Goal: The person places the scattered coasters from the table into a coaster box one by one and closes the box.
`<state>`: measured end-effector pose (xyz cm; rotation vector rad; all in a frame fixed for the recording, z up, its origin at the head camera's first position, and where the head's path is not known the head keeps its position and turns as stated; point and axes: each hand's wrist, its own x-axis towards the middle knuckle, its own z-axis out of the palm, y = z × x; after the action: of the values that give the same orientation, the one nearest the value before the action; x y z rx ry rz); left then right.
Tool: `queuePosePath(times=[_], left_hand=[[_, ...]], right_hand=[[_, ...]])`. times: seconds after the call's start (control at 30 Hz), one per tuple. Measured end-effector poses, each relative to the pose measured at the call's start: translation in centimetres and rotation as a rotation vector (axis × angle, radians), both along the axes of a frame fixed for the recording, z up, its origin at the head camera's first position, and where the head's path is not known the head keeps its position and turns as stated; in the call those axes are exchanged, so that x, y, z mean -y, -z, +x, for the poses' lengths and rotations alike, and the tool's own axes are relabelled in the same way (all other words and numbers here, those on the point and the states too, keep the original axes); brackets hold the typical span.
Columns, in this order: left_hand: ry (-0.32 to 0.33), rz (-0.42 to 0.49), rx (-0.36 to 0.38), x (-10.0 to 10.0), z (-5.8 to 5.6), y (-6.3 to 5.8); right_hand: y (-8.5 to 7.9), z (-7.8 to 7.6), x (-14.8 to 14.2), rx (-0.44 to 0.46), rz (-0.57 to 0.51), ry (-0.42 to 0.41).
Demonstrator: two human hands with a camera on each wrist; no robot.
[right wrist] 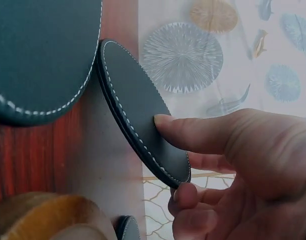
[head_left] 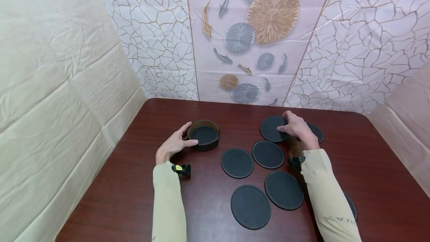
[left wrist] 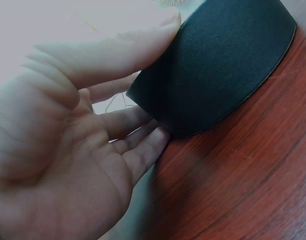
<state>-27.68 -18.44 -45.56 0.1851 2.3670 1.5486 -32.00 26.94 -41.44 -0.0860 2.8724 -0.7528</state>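
Observation:
On the left, my left hand [head_left: 174,143] grips a round black coaster holder [head_left: 209,146] from its left side, thumb at the near wall and fingers around the far side. The holder has a tan inner wall, a gap at its right, and a dark disc inside. My right hand [head_left: 295,127] pinches the right edge of a round black coaster [head_left: 270,129], thumb on top and fingers below. In the right wrist view this coaster [right wrist: 130,90] is tilted, with white stitching around its rim. Another coaster [head_left: 268,154] lies just nearer than it.
More black coasters lie spread over the dark red-brown table [head_left: 208,197], including one [head_left: 237,163] near the middle and one [head_left: 316,133] behind my right hand. A brown rounded thing [right wrist: 48,217] shows blurred under the right wrist. Patterned cloth [head_left: 158,40] hangs behind the table.

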Motion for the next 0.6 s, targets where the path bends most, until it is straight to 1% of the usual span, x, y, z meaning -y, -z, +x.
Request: queuePosePath(times=[0.27, 0.6], left_hand=[[-0.010, -0.051, -0.035, 0.2, 0.2, 0.1], [-0.007, -0.035, -0.042, 0.1, 0.1, 0.2]], right_hand=[[-0.4, 0.1, 0.7, -0.039, 0.033, 0.007], [-1.7, 0.6, 2.0, -0.098, 0.048, 0.005]])
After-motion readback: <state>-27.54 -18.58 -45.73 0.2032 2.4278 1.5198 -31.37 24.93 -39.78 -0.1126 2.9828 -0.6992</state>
